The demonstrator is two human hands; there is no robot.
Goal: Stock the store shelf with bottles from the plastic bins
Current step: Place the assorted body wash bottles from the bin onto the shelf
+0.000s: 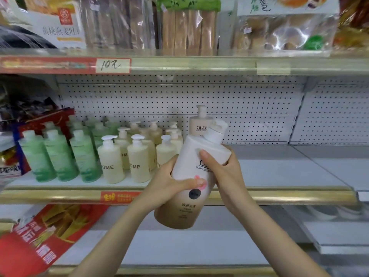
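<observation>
A large white-and-tan Olay pump bottle (191, 176) is tilted in front of the middle shelf (279, 172), pump end up and to the right. My left hand (169, 182) grips its lower body, thumb across the label. My right hand (225, 166) grips its upper part from the right side. A second Olay bottle (199, 124) stands upright on the shelf just behind. To its left stand cream pump bottles (110, 158) and green bottles (58, 156) in rows.
White pegboard (239, 108) backs the shelf. Right of the Olay bottle the shelf surface is bare. Packaged snacks (187, 25) fill the shelf above; red packages (42, 236) lie on the lower shelf at left. No plastic bin is in view.
</observation>
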